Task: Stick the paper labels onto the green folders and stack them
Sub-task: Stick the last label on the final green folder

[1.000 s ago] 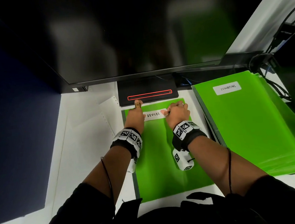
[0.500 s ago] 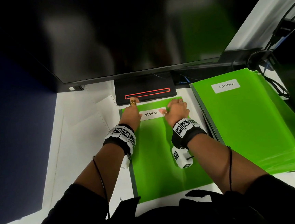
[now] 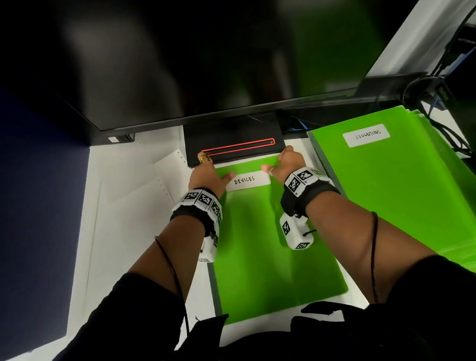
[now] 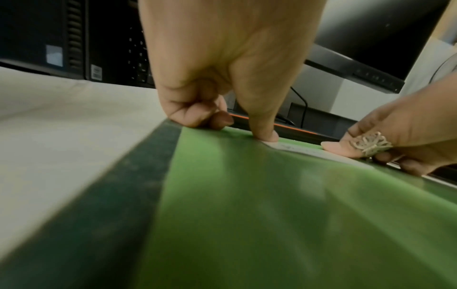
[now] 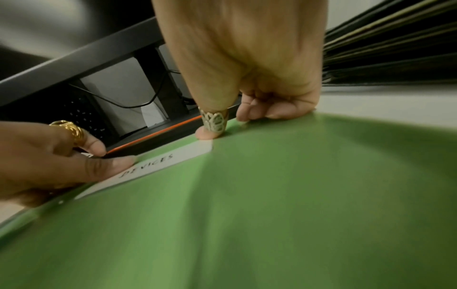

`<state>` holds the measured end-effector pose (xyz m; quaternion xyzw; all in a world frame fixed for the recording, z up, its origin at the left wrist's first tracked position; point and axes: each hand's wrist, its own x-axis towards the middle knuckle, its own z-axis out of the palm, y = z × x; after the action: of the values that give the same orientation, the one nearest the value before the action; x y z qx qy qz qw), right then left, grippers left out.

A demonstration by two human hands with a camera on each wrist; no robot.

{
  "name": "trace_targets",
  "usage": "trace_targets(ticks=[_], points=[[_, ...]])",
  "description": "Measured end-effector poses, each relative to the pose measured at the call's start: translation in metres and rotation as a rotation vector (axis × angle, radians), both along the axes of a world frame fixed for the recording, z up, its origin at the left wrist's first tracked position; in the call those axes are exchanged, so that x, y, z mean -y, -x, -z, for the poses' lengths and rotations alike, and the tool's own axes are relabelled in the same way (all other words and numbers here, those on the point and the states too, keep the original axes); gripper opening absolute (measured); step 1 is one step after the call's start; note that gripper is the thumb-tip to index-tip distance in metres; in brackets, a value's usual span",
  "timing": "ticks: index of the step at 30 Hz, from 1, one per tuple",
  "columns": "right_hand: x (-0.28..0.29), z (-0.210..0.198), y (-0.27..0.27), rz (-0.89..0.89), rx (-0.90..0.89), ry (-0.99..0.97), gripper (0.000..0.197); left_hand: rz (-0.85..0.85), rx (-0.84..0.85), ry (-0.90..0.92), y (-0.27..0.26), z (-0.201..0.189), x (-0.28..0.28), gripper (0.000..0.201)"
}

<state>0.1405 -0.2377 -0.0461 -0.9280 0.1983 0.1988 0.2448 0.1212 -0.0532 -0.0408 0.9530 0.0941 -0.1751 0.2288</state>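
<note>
Folder (image 3: pixel 271 246) flat on table (image 3: pixel 116 248), label (image 3: pixel 247 180) near its top edge. Left hand (image 3: pixel 206 176) and right hand (image 3: pixel 287 163): thumbs press the label ends, fingers curled. Judged thin, flexible, slick; lift by side edges.

The left hand (image 3: pixel 205 175) covers the green folder's (image 3: pixel 268 249) far left corner. The lower folders in the stack (image 3: pixel 463 235) show only edges, their labels hidden. Both wrist views are blurred close up.

ahead: monitor base (image 3: pixel 234 149) blocks | right: folder stack (image 3: pixel 399 195) | left: bare desk (image 3: pixel 126 236)
</note>
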Motion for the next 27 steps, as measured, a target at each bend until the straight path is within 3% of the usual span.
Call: trace_targets(ticks=[7, 12, 15, 20, 27], points=[[0.006, -0.002, 0.01, -0.117, 0.056, -0.015, 0.067, 0.02, 0.013, 0.076, 0.0, 0.002, -0.01, 0.066], [0.013, -0.011, 0.015, -0.289, 0.009, -0.013, 0.059, 0.229, -0.139, -0.075, -0.003, -0.006, -0.011, 0.065], [0.009, -0.015, 0.007, -0.307, -0.105, 0.061, 0.073, 0.273, -0.191, -0.119, -0.005, -0.007, -0.01, 0.063], [-0.021, -0.009, 0.01, -0.222, -0.165, 0.212, 0.128, 0.261, -0.18, -0.148, -0.001, -0.008, -0.008, 0.057], [-0.029, -0.007, 0.027, -0.235, -0.119, 0.267, 0.124, 0.278, -0.141, -0.227, 0.002, -0.008, -0.006, 0.058]])
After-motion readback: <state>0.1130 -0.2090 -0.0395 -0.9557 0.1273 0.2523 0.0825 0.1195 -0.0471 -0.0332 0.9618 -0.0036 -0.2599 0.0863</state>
